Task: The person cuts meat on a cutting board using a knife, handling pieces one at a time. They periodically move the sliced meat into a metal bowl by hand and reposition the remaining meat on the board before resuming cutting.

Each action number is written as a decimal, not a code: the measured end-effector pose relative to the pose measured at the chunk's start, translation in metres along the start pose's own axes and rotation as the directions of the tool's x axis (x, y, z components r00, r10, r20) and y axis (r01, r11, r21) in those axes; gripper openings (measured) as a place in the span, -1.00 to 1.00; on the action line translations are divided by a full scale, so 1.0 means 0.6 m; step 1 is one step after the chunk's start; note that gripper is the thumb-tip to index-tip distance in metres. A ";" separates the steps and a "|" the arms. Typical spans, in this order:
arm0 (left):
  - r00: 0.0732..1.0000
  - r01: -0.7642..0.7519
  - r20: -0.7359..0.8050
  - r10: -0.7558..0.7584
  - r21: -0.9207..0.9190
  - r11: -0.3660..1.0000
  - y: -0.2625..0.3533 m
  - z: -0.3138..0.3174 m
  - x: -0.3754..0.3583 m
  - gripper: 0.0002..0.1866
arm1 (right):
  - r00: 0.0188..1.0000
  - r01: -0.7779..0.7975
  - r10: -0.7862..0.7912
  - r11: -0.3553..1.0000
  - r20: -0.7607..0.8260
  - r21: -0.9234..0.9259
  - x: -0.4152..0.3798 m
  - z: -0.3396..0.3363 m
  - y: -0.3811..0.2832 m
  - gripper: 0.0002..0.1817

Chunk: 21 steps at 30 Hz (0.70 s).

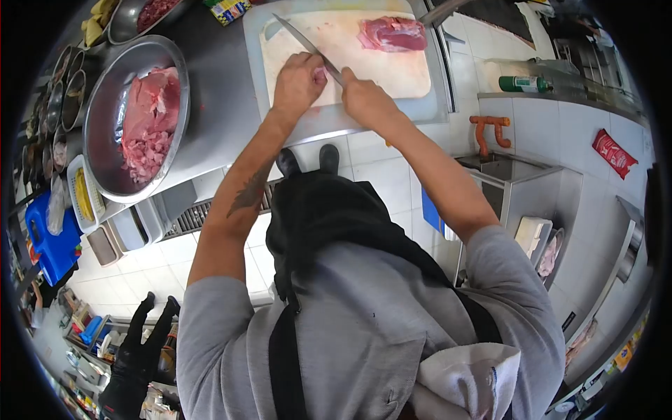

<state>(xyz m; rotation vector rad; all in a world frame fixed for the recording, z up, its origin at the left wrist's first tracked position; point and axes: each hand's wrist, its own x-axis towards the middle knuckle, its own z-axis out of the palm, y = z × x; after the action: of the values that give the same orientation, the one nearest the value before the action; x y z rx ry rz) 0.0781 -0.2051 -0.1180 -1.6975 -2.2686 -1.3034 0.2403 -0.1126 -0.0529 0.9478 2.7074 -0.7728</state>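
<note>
On the white cutting board (392, 80), my right hand (365, 101) is wrapped round the handle of a long knife (306, 45), whose blade points to the upper left. My left hand (299, 80) is closed beside the blade, its fingers pressed on a small piece of meat (320, 75). A larger piece of raw meat (393, 34) lies at the board's upper right, touched by neither hand. To the left, a big metal bowl (183, 98) holds a large slab of meat (150, 98) and several cut chunks (147, 155).
A second metal bowl (123, 26) with dark red meat stands at the upper left, near a yellow packet (227, 10). A white basket (85, 192) is beside the big bowl. Another person (133, 364) in dark clothes is at the lower left. A metal sink (500, 166) is at right.
</note>
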 end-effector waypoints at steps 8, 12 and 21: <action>0.994 0.080 -0.074 -0.078 0.023 0.997 -0.032 -0.040 -0.006 -0.81 | 0.994 -0.076 0.082 0.993 0.070 -0.092 -0.210 0.000 0.080 -0.70; 0.999 -0.032 0.019 0.034 -0.090 0.995 -0.019 -0.032 -0.018 -0.65 | 0.999 0.021 -0.018 0.996 0.030 -0.086 -0.140 -0.030 0.066 -0.71; 0.985 -0.123 0.127 0.115 0.062 0.990 -0.031 -0.057 -0.023 -0.65 | 0.980 -0.043 0.051 0.998 -0.192 0.042 -0.126 -0.064 0.006 -0.77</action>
<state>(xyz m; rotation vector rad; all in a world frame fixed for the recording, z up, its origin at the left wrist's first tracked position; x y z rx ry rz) 0.0540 -0.2382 -0.1131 -1.9066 -2.2064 -1.1127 0.3022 -0.1300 0.0024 1.1470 2.8304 -0.7613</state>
